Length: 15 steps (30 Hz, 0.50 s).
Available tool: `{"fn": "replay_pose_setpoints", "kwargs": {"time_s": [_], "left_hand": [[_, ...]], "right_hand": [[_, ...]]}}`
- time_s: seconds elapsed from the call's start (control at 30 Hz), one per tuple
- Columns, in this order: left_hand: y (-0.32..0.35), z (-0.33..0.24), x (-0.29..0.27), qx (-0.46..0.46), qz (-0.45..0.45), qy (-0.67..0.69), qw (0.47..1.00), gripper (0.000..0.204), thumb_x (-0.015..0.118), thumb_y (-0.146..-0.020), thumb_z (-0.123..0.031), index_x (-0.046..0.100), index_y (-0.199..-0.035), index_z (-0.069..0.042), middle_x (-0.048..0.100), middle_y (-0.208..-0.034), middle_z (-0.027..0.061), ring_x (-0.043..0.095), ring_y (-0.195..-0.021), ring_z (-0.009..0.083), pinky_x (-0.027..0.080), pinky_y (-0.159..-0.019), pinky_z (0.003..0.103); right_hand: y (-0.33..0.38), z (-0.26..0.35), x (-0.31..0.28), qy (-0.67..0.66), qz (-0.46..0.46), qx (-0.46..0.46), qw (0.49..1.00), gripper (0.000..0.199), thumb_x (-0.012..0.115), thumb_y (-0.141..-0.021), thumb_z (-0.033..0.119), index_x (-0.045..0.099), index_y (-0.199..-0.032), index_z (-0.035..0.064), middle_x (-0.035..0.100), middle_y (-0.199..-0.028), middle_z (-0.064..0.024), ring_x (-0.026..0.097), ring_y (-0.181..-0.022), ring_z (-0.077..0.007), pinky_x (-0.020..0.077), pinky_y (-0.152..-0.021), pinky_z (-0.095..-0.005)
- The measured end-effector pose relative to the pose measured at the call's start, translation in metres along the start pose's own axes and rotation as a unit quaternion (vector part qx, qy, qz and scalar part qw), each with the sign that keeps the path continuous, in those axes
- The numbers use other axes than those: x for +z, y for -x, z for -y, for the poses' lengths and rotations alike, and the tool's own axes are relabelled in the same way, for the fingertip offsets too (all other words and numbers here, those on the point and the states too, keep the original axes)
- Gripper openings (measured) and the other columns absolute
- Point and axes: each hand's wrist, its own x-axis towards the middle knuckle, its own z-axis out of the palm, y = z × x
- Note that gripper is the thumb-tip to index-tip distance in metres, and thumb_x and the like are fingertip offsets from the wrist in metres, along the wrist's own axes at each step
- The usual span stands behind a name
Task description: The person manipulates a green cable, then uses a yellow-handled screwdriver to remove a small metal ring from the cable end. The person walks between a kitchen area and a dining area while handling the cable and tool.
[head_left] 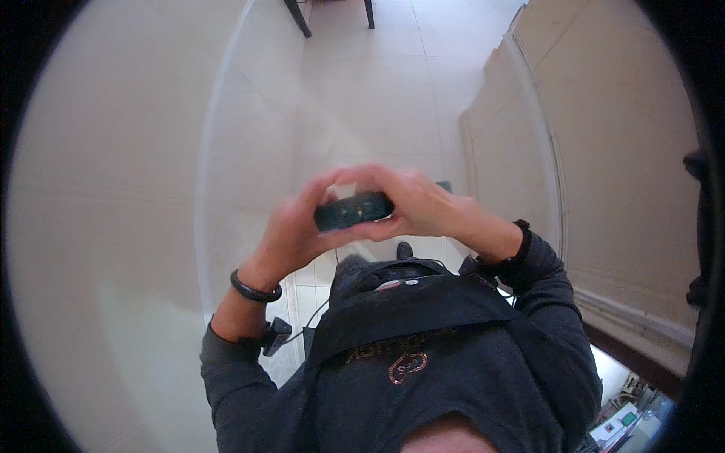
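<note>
A small dark oblong device (353, 211) is held in front of my chest by both hands. My left hand (291, 226) grips its left end from below, thumb arched over the top. My right hand (423, 204) wraps its right end, fingers curled over the top and front. A dark bangle (255, 290) circles my left wrist and a dark band (521, 243) sits at my right wrist. Both sleeves are dark grey. Most of the device's right end is hidden under my right fingers.
I stand on a pale tiled floor (370, 98). A plain light wall (106, 211) rises on the left. Tan wooden panels or doors (604, 151) run along the right. Dark furniture legs (298, 16) stand at the far end. A thin cable (313, 321) hangs by my waist.
</note>
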Motion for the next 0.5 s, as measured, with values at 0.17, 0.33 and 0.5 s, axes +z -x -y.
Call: {"fn": "replay_pose_setpoints", "kwargs": {"time_s": [0.17, 0.33, 0.5], "left_hand": [[-0.112, 0.041, -0.023, 0.056, 0.054, -0.009, 0.997, 0.068, 0.088, -0.075, -0.022, 0.055, -0.134, -0.010, 0.067, -0.091, 0.0065, 0.064, -0.082, 0.0148, 0.054, -0.074, 0.030], [-0.248, 0.103, -0.062, 0.078, 0.087, 0.007, 0.993, 0.050, 0.086, -0.076, -0.023, 0.064, -0.118, -0.008, 0.069, -0.090, 0.0129, 0.068, -0.075, 0.0256, 0.055, -0.068, 0.032], [-0.392, 0.180, -0.111, 0.151, 0.124, 0.029, 0.980, 0.038, 0.084, -0.078, -0.019, 0.068, -0.110, -0.009, 0.070, -0.088, 0.0126, 0.070, -0.076, 0.0250, 0.055, -0.067, 0.032]], "right_hand": [[-0.048, -0.057, -0.057, -0.032, -0.091, 0.016, 0.995, 0.084, 0.074, -0.086, 0.048, 0.030, -0.147, 0.0108, 0.065, -0.079, -0.0114, 0.065, -0.067, -0.0247, 0.0510, -0.061, -0.0345], [-0.122, -0.144, -0.109, -0.041, -0.182, 0.066, 0.980, 0.091, 0.048, -0.091, 0.072, 0.023, -0.150, 0.0065, 0.064, -0.073, -0.0139, 0.063, -0.062, -0.0261, 0.0492, -0.058, -0.0334], [-0.221, -0.233, -0.161, -0.029, -0.272, 0.105, 0.956, 0.092, 0.036, -0.094, 0.074, 0.020, -0.151, 0.0043, 0.063, -0.072, -0.0143, 0.063, -0.062, -0.0266, 0.0479, -0.056, -0.0356]]}}
